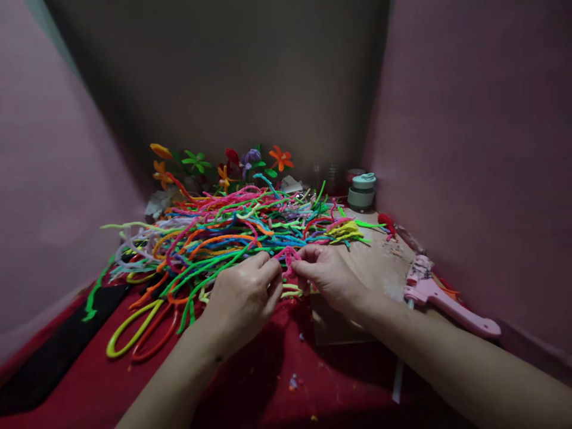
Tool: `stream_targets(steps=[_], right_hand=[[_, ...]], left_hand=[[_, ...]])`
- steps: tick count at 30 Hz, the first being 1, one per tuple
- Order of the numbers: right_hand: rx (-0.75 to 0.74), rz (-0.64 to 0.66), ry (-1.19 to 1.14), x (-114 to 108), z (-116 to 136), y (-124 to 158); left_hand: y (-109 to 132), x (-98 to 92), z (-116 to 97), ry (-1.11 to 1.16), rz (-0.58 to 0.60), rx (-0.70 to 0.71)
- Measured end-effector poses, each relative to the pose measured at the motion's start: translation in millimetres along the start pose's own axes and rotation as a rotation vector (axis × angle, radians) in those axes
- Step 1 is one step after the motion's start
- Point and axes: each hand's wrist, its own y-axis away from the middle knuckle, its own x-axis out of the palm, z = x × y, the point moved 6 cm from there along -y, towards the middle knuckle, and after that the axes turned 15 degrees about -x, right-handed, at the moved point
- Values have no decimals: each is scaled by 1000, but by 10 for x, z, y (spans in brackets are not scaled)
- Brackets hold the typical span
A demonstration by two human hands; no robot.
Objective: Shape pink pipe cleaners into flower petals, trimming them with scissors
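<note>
Head view: the right hand (328, 277) pinches a looped pink fuzzy stem (289, 256) between thumb and fingers, just before the heap of coloured stems (232, 229) — probably so both hands can steady it. The left hand (245, 289) curls at its left side, fingertips hidden; I cannot tell its grip. A pink glue gun (451, 307) lies beyond the right forearm — seemingly for easy reach.
</note>
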Motion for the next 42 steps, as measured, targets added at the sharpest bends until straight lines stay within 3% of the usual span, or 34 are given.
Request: stream_targets(steps=[5,10,18,21,23,25,28,30,33,35,39,42], right_hand=[[-93,-5,131,2,34,1],[-82,-7,166,-5,7,7],[104,-49,-160,38,-66,47],[132,-59,-217,44,-100,46],[131,-66,-237,32,-99,35],[116,-70,-249,13,-68,18],[78,-93,-253,-19,-8,-7],[64,-101,-268,-21,4,-15],[48,-92,-303,5,-17,-18],[48,-84,-316,25,-42,-12],[69,-53,-349,61,-72,8],[66,-4,-379,88,-71,14]], left_hand=[[27,14,-55,-110,-34,-14],[40,38,-136,-206,-136,26],[100,100,-325,-343,-344,114],[115,129,-336,-307,-358,113],[98,128,-272,-149,-293,90],[58,91,-136,157,-206,23],[-22,67,196,772,-79,-238],[-48,172,346,1096,94,-439],[-36,336,315,1302,407,-554],[-25,363,254,1325,465,-560],[-4,307,180,1217,321,-531],[25,177,154,967,46,-375]])
